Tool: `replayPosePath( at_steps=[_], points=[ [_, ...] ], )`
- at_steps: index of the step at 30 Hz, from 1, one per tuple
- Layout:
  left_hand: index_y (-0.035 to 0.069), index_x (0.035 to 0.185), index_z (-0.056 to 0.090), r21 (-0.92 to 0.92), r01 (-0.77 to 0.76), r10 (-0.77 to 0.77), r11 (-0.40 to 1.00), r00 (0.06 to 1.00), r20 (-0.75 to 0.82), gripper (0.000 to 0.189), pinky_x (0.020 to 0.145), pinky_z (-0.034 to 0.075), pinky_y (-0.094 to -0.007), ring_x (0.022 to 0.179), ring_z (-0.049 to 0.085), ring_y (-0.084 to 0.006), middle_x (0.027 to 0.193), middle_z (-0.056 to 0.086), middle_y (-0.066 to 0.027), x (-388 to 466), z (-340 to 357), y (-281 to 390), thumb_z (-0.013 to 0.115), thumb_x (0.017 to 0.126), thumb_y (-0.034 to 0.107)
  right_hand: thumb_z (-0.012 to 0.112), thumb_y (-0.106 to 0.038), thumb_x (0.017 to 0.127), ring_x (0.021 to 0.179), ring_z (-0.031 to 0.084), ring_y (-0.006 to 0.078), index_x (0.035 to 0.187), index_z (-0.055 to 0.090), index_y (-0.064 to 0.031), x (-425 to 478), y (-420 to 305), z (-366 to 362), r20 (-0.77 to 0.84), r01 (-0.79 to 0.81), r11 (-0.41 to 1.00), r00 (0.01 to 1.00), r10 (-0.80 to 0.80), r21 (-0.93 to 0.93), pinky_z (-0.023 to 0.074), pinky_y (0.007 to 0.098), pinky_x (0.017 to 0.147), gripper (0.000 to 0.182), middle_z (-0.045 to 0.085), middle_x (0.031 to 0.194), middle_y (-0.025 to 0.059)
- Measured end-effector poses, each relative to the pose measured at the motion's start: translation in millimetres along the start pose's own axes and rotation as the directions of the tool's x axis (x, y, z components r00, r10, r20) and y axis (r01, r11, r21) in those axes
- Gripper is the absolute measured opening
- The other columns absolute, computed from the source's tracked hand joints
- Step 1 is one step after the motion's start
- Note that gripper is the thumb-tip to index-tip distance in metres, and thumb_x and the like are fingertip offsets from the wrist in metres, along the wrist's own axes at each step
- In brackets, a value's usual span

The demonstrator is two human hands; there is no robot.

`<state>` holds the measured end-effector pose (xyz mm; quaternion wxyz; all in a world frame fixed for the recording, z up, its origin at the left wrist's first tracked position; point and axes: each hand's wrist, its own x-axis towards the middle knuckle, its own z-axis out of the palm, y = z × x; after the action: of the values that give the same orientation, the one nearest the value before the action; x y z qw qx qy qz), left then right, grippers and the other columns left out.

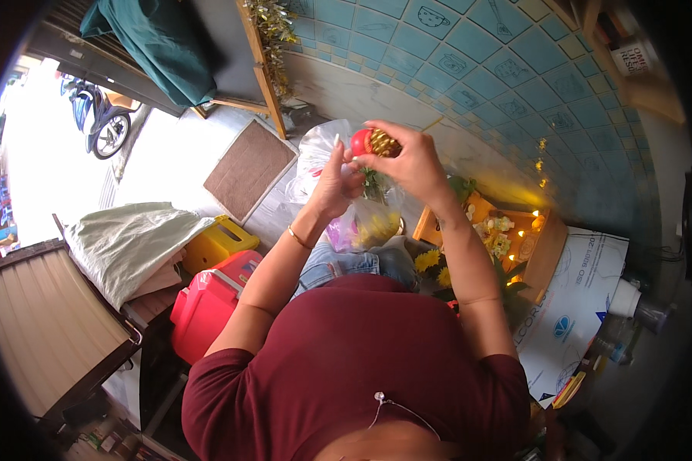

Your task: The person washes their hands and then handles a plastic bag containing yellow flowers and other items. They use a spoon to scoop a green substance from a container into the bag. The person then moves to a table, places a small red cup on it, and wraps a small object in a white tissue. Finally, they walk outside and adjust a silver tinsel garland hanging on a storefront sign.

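Observation:
My right hand holds up a small red and gold ornament, with a smooth round red end and a textured gold end. My left hand is at its red end, thumb raised and the other fingers curled; whether they grip the ornament is unclear. Below my hands are a white plastic bag and a clear bag with yellow flowers and something purple inside. Green stems show between the bags.
To the right, a wooden altar box holds small lights and figures, with yellow flowers beside it. A red plastic case and a yellow plastic stool stand at left. A brown mat lies near the doorway.

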<state>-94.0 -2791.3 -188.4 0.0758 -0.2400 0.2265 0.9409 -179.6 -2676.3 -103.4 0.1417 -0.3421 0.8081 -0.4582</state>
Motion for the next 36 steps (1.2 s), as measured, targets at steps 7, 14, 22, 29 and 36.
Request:
replayPosePath(
  at_steps=[7,14,22,29,36],
  points=[
    [0.012,0.088,0.046,0.042,-0.014,0.01,0.999,0.996,0.089,0.045,0.037,0.014,-0.0179,0.044,0.019,-0.0022,0.062,0.029,0.0071,-6.2,-2.9,7.6,0.037,0.084,0.056,0.069,-0.014,0.069,0.07,0.061,0.0221,0.088,0.058,0.0023,-21.2,70.1,31.6,0.353,-0.386,0.869,0.895,0.272,0.309,0.0476,0.0285,0.063,0.028,0.062,0.075,0.0136],
    [0.013,0.085,0.044,0.079,-0.031,0.019,0.996,0.989,0.15,0.044,0.038,0.015,-0.0172,0.043,0.018,-0.0023,0.064,0.03,0.0069,-15.6,-12.8,19.6,0.034,0.085,0.056,0.048,-0.019,0.082,0.089,0.054,0.0329,0.103,0.051,-0.0019,-14.5,155.4,151.4,0.016,0.076,0.994,0.997,-0.075,-0.074,0.0426,0.0368,0.077,0.027,0.056,0.1,0.0182],
    [0.013,0.083,0.043,0.099,0.054,-0.071,0.994,0.982,0.174,0.044,0.037,0.014,-0.0184,0.043,0.018,-0.0027,0.061,0.026,0.0076,-16.1,-9.9,34.9,0.032,0.086,0.055,0.03,-0.031,0.09,0.097,0.051,0.0309,0.108,0.051,-0.0057,64.1,262.3,226.9,0.162,-0.528,0.803,0.849,0.503,0.275,0.0388,0.0391,0.083,0.038,0.054,0.107,0.0178],
    [0.011,0.084,0.044,0.078,-0.09,0.079,0.993,0.988,0.129,0.049,0.036,0.013,-0.0186,0.041,0.016,-0.0026,0.06,0.025,0.0071,-6.3,-24.2,63.1,0.031,0.085,0.058,0.057,-0.025,0.073,0.094,0.054,0.03,0.104,0.055,-0.005,86.2,192.7,199.6,0.288,-0.053,0.963,0.949,0.131,-0.264,0.0401,0.0408,0.084,0.037,0.056,0.103,0.0172],
    [0.009,0.084,0.044,0.047,-0.178,0.18,0.983,0.983,-0.032,0.049,0.037,0.014,-0.0181,0.042,0.017,-0.0022,0.061,0.027,0.0064,-0.8,-31.4,102.1,0.033,0.085,0.056,0.06,-0.017,0.069,0.092,0.055,0.0298,0.101,0.056,-0.0047,144.4,152.9,207.6,0.456,0.341,0.937,0.848,-0.27,-0.08,0.0419,0.0406,0.082,0.034,0.055,0.106,0.0156]
  ],
)
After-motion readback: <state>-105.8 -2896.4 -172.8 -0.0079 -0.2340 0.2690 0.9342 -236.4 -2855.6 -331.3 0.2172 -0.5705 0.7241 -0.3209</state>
